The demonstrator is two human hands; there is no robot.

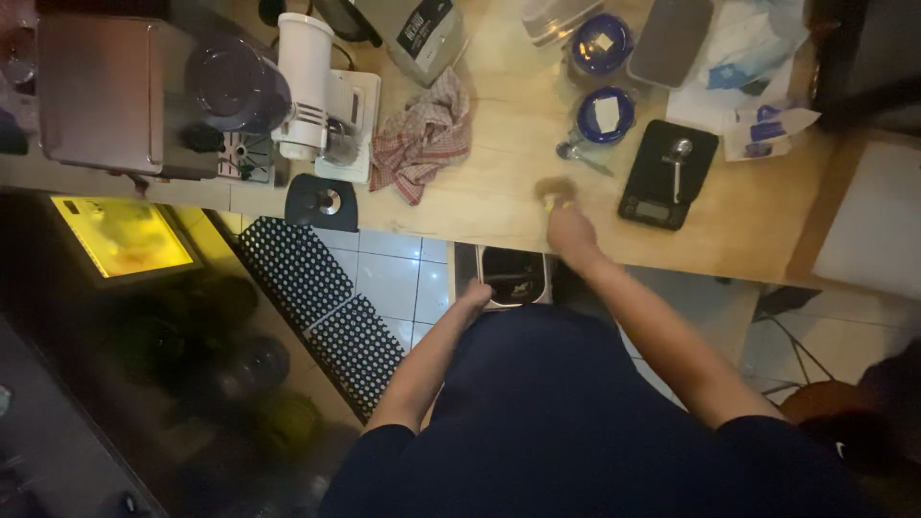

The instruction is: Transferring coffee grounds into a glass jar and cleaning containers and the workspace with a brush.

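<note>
At my twelve o'clock I see a matt wooden counter (499, 182), a woven checked cloth (420, 139), a brushed-metal machine (101, 91) and glossy floor tiles (389, 278).

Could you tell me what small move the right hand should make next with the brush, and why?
Probably sweep the small brush toward the counter edge: the right hand holds it there, and the left hand steadies the dark bin just below.

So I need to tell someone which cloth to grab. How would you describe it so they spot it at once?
Look at the long wooden counter. Beside the white coffee grinder lies a crumpled red-and-white checked cloth. It is the only fabric there; the neighbours are hard items such as the black flat scale.
</note>
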